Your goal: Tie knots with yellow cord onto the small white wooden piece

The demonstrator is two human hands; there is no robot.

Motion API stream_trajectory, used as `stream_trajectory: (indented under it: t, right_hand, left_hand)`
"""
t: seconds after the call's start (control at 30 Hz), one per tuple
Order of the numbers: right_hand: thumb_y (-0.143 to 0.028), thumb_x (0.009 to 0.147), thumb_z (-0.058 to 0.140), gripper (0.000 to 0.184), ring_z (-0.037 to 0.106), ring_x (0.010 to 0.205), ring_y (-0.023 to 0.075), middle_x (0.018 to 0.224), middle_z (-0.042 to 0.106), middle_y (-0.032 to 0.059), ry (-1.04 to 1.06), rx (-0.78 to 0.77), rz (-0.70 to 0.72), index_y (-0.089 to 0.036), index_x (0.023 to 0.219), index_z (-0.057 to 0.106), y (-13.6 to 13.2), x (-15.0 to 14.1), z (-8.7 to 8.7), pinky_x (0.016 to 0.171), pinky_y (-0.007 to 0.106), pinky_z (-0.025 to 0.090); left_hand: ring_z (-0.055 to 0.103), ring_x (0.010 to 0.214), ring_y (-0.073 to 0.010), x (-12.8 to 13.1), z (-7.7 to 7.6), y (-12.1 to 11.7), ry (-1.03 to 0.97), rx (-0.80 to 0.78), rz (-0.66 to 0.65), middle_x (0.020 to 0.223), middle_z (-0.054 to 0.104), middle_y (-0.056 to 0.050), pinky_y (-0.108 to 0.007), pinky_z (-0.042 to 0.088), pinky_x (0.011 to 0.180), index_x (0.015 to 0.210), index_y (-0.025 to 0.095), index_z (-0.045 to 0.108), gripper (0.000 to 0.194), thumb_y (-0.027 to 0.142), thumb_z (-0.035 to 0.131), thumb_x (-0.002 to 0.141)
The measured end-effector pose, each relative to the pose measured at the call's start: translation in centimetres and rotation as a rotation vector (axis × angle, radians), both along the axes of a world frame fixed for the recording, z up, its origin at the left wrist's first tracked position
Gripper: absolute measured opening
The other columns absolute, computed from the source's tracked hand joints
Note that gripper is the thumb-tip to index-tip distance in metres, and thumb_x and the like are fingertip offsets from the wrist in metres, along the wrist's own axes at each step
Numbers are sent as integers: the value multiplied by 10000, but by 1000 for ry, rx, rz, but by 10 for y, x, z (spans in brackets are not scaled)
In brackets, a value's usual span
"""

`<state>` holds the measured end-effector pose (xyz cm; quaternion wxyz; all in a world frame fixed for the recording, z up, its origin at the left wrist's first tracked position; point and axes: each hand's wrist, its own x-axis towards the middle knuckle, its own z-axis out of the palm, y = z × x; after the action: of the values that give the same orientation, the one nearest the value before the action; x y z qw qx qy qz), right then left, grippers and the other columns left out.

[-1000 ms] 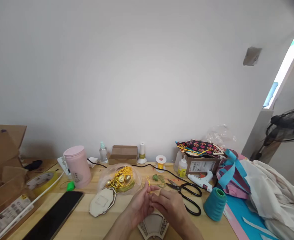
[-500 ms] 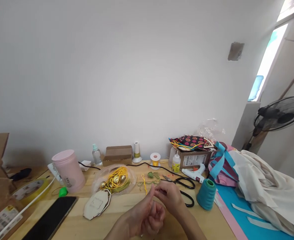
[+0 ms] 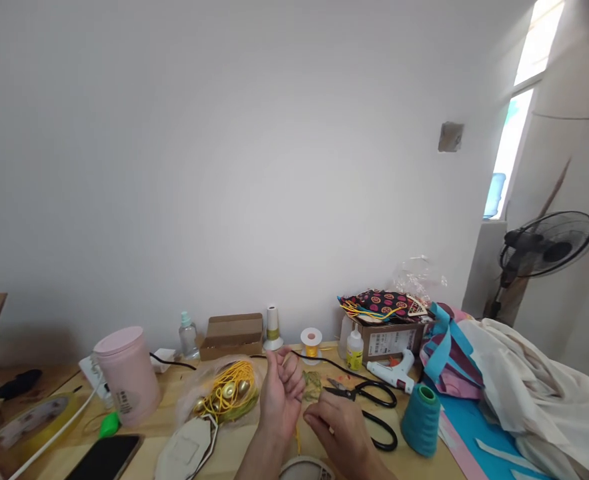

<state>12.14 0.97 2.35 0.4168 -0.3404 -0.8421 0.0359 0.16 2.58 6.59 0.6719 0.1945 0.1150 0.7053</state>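
My left hand [image 3: 280,393] is raised above the table, palm turned inward, with its fingers curled; what they hold, if anything, I cannot make out. Lower and to the right, my right hand [image 3: 341,427] has its thumb and fingers pressed together in a pinch, its contents too small to see. A yellow cord [image 3: 298,441] shows between the two wrists. Below it, the pale rim of a rounded piece [image 3: 304,460] is cut off by the lower edge of the view. Black-handled scissors [image 3: 381,393] lie just beyond my right hand.
Left of my hands are a plastic bag with yellow cord and gold bells [image 3: 229,387], pale flat pieces [image 3: 184,450], a phone [image 3: 105,459] and a pink canister [image 3: 128,377]. To the right stand a teal thread cone [image 3: 421,421], a glue gun [image 3: 394,371] and a glue bottle [image 3: 355,349].
My hands have come apart: the left has risen and turned upright, the right has dropped lower. The view has tilted upward, and the rounded piece shows at the bottom.
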Motion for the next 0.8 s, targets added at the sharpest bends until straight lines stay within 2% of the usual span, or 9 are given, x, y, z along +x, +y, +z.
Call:
stream_trajectory:
  t: [0.1, 0.17, 0.37, 0.47, 0.57, 0.7, 0.8]
  right_hand:
    - [-225, 800, 403, 223, 506, 515, 131, 569, 540, 9, -6, 14, -11, -195, 667, 580, 1, 0, 0, 454, 226, 351]
    - [-227, 798, 412, 216, 503, 506, 125, 569, 547, 9, 30, 11, 17, -184, 673, 583, 0, 1, 2, 451, 220, 353]
    - [-195, 820, 377, 197, 549, 653, 127, 714, 613, 28, 201, -106, 210, -189, 831, 574, -10, 1, 17, 594, 219, 419]
    - [-183, 826, 355, 226, 561, 721, 130, 793, 627, 37, 217, -146, 259, -201, 914, 562, -10, 3, 24, 649, 229, 425]
    - [-183, 817, 368, 245, 564, 723, 132, 803, 631, 31, 171, -190, 231, -218, 976, 550, -5, 4, 30, 649, 231, 423]
    - [-210, 790, 424, 222, 542, 608, 123, 681, 610, 3, 147, -237, 165, -216, 960, 566, -2, 5, 39, 585, 223, 411]
    - [-248, 779, 453, 195, 438, 465, 101, 527, 506, -38, 146, -301, 158, -220, 919, 585, -2, 14, 50, 452, 207, 350]
  left_hand:
    - [225, 330, -22, -4, -14, 1, 114, -30, 68, 443, 248, 94, -140, 209, 324, 729, 140, 531, 285, 409, 444, 763]
    - [262, 338, -24, -5, -19, -1, 176, -65, 67, 432, 282, 93, -143, 260, 352, 730, 134, 533, 316, 438, 449, 747]
    - [410, 400, -62, -8, -21, -8, 367, -210, -100, 453, 446, 44, -166, 335, 409, 745, 122, 544, 403, 509, 438, 711]
    - [479, 442, -91, -7, -24, -15, 493, -252, -160, 520, 528, 5, -206, 381, 453, 761, 134, 556, 391, 502, 429, 721]
    - [474, 415, -98, -4, -27, -25, 615, -281, -312, 514, 540, -19, -206, 363, 416, 660, 134, 558, 450, 549, 394, 708]
    - [191, 250, -28, 1, -25, -38, 630, -316, -703, 334, 369, 47, -143, 116, 290, 589, 153, 530, 611, 676, 222, 657]
    - [88, 245, -21, 5, -14, -45, 545, -259, -932, 288, 254, 82, -147, 50, 281, 592, 147, 531, 696, 704, 116, 638]
